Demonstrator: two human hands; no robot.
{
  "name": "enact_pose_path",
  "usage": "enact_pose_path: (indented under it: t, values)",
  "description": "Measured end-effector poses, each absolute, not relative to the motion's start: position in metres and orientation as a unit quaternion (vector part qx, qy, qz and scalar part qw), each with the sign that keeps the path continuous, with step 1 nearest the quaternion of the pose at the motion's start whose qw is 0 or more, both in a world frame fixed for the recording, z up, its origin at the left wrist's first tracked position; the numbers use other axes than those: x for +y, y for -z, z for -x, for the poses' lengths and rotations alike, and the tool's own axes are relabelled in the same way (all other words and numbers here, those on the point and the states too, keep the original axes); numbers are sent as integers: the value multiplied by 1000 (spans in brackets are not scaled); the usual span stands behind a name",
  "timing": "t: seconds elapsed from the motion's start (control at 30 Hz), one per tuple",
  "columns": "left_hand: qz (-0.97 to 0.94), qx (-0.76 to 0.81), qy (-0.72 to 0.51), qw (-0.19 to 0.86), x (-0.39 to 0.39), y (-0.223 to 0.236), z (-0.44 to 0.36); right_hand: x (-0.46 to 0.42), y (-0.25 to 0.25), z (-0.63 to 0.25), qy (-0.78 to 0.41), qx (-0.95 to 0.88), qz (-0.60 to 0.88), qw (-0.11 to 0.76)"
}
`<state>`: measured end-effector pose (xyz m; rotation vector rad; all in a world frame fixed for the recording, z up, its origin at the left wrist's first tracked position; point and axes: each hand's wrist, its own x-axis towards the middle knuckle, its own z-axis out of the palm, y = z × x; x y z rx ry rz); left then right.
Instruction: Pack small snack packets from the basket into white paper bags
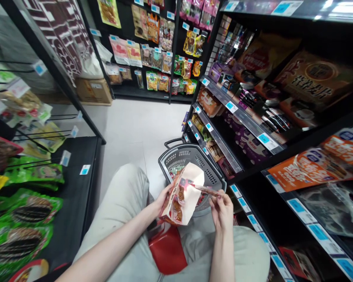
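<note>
My left hand (162, 199) is closed round the left edge of a white and orange snack box (182, 194), holding it tilted above my knees. My right hand (220, 206) pinches a thin wrapped snack stick (205, 190) that reaches from the fingers to the box's upper face. Just beyond the box stands a dark grey shopping basket (194, 158) on the floor, with a few packets showing inside it.
Black shelves (247, 125) with packets and blue price tags run along the right. Hanging bags and green packets (26, 203) fill the left rack. A red object (167, 248) lies between my legs. Pale floor (135, 125) leads to a far rack and a cardboard box (94, 91).
</note>
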<state>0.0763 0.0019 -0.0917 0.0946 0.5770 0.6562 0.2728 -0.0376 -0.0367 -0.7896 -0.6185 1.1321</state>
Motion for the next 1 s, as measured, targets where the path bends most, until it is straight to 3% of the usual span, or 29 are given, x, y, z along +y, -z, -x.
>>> enact_pose_path:
  t: [0.27,0.53,1.0]
  values:
    - [-42,288,-320,902,2,89,-77,-39,37,-273,-527,-292,401,690]
    - [-46,290,-318,901,1,90,-77,-31,44,-260,-569,-174,377,710]
    - [-39,263,-327,907,0,86,-79,-36,37,-257,-633,-267,378,620]
